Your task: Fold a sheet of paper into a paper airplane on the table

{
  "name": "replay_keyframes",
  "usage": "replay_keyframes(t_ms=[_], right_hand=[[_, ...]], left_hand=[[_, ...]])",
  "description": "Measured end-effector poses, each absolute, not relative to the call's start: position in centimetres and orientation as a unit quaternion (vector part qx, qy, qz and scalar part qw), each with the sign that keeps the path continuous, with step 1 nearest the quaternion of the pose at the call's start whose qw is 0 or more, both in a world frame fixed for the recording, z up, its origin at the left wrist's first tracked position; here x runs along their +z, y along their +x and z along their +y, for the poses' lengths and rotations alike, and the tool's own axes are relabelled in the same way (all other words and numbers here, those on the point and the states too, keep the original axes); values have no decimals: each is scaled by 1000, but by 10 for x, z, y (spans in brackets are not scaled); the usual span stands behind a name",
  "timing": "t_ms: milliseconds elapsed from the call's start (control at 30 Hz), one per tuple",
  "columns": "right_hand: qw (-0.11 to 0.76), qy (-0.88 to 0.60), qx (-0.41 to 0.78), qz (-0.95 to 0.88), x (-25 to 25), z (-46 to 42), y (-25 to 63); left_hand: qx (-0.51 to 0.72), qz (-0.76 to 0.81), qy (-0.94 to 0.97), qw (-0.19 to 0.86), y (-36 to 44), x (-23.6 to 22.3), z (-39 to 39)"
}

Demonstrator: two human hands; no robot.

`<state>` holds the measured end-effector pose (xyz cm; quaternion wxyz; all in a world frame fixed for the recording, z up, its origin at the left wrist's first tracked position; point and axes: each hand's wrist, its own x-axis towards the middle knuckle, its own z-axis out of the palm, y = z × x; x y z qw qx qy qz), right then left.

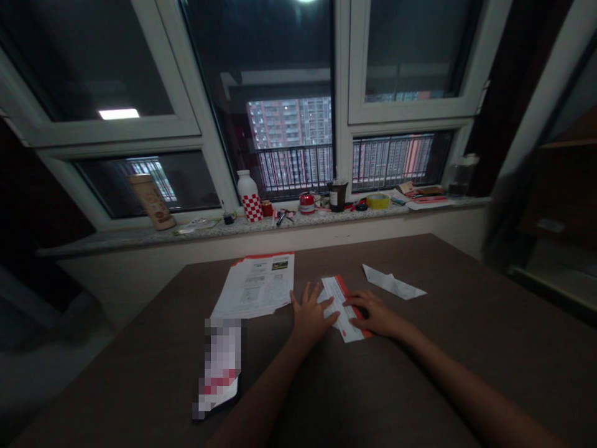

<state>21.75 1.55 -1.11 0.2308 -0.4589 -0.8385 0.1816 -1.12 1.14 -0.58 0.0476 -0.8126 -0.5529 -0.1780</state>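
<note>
A narrow folded sheet of paper (344, 316), white with a red edge, lies on the brown table in front of me. My left hand (311, 314) rests at its left side with the fingers spread, the fingertips touching the paper. On the red edge at the right lies my right hand (375, 313), palm down, its fingers bent and a little apart, pressing on the paper. Beyond my left hand is a stack of printed sheets (256, 286). A folded white paper strip (393, 284) lies past my right hand.
A phone (221, 367) with a blurred-out screen lies at the left of the table (153, 348). Along the windowsill (209, 234) stand a checkered bottle (249, 196), a tan tumbler (152, 202), a dark cup (336, 196) and a yellow tape roll (377, 201).
</note>
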Motion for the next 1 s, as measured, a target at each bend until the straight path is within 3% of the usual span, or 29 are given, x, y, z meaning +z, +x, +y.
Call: replay_keyframes(t_ms=[767, 1000], right_hand=[[134, -435, 248, -855, 5, 7, 231], [201, -411, 239, -856, -1, 10, 231]], left_hand=[[-182, -530, -827, 48, -11, -12, 12], [-183, -526, -830, 32, -12, -15, 13]])
